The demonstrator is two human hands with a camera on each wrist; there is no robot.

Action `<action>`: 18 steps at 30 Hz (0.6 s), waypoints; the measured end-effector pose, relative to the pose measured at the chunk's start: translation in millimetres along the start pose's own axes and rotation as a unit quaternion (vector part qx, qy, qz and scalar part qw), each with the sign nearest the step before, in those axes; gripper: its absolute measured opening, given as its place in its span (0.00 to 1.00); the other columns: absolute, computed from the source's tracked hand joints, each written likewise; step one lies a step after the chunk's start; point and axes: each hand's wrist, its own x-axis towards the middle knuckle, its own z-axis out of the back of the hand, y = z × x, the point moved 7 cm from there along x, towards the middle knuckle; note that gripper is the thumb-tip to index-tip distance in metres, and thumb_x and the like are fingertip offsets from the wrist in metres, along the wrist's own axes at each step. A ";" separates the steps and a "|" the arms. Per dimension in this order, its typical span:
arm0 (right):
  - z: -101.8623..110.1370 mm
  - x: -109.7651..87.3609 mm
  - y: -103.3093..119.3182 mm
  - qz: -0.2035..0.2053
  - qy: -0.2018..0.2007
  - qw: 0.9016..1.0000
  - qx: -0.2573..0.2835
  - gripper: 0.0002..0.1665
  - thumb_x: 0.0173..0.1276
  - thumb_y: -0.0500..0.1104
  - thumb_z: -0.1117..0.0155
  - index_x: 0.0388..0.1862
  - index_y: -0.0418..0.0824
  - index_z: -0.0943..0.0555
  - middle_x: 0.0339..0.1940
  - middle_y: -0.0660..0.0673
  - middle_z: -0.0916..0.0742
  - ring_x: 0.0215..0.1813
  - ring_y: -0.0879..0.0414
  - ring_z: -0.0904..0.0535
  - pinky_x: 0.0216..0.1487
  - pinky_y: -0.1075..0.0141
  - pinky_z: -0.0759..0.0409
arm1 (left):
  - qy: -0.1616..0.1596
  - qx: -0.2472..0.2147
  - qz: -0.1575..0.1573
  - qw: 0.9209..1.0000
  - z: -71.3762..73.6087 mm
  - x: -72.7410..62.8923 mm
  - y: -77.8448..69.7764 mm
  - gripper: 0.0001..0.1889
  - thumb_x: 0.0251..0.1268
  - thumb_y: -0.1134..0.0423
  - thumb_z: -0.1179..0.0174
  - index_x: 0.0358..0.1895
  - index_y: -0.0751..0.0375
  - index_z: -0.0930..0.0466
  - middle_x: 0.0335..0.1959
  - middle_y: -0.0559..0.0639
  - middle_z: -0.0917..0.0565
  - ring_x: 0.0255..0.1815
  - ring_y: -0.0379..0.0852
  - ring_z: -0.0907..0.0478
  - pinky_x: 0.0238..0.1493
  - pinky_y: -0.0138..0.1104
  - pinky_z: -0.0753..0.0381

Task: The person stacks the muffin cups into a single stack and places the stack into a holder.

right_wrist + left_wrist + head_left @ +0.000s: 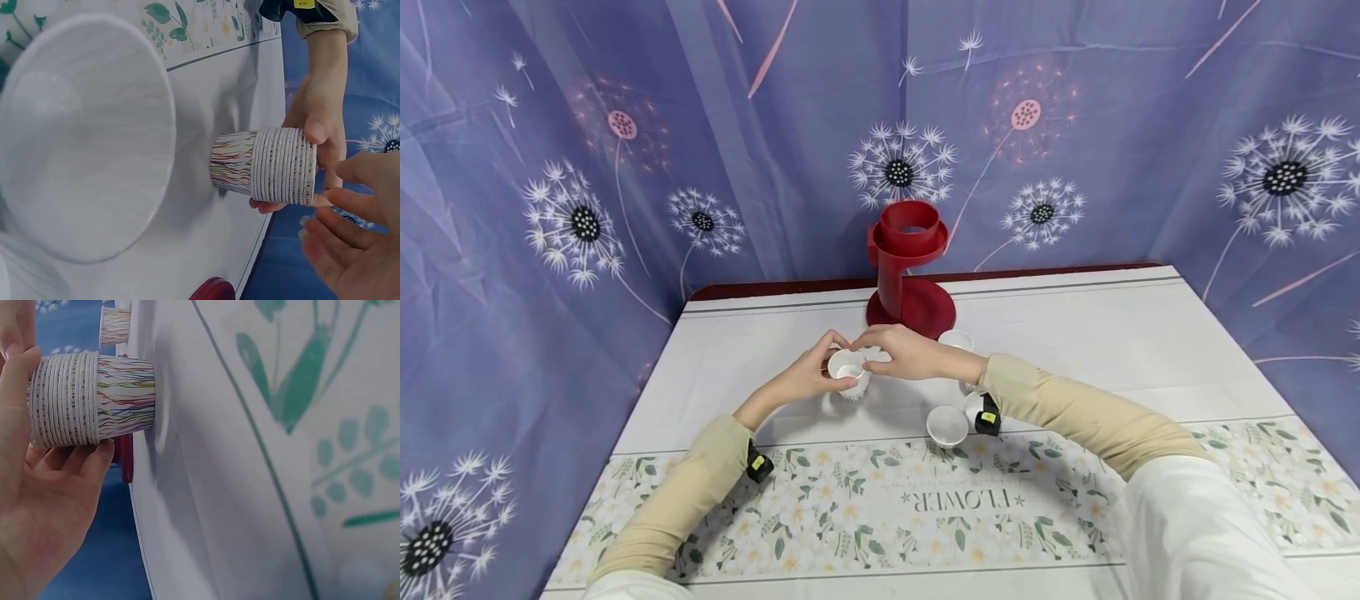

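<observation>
A nested stack of paper cups (848, 367), white with wavy coloured lines, stands mouth up on the table. My left hand (805, 375) grips the stack round its upper part, thumb on one side and fingers on the other, as the left wrist view shows. Over the rim from the right reaches my right hand (910, 353). In the right wrist view its loosely bent fingers (350, 231) are near the top cup's rim, with no cup pinched between them. The stack's stacked rims (284, 164) show plainly there.
Single cups stand to the right: one cup (947, 427) in front, another cup (973, 407) partly behind the right wrist camera, and a cup (957, 340) beyond the forearm. A red stand with a ring top (891, 283) is at the back, before the curtain (790, 167).
</observation>
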 end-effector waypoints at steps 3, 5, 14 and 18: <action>1.5 -1.4 0.7 0.008 -0.007 1.000 0.010 0.22 0.67 0.39 0.38 0.59 0.34 0.22 0.55 0.41 0.16 0.57 0.48 0.20 0.55 0.57 0.19 | -0.004 -0.001 0.002 1.000 0.5 -0.1 0.1 0.27 0.62 0.66 0.35 0.56 0.63 0.43 0.49 0.65 0.18 0.42 0.45 0.19 0.43 0.32 0.20; 2.3 -2.2 0.9 0.009 -0.011 1.000 0.017 0.22 0.67 0.38 0.38 0.59 0.34 0.22 0.55 0.40 0.16 0.57 0.49 0.20 0.55 0.57 0.19 | -0.007 0.000 0.001 1.000 0.4 -0.1 0.0 0.27 0.62 0.66 0.35 0.57 0.63 0.43 0.51 0.65 0.19 0.45 0.48 0.19 0.46 0.33 0.20; 5.2 -8.3 0.0 -0.006 -0.028 0.999 0.046 0.15 0.66 0.36 0.38 0.51 0.34 0.21 0.48 0.41 0.14 0.51 0.50 0.18 0.53 0.55 0.18 | -0.019 0.002 0.005 1.000 0.0 -0.5 0.4 0.27 0.61 0.65 0.34 0.57 0.61 0.41 0.50 0.65 0.19 0.49 0.54 0.20 0.48 0.36 0.21; 5.8 -11.7 -1.1 -0.011 -0.028 0.998 0.046 0.14 0.67 0.37 0.39 0.51 0.34 0.21 0.47 0.42 0.14 0.50 0.51 0.18 0.53 0.56 0.18 | -0.019 0.004 0.007 1.000 -0.3 -0.8 0.5 0.27 0.62 0.67 0.35 0.58 0.64 0.42 0.51 0.67 0.19 0.50 0.55 0.21 0.47 0.34 0.21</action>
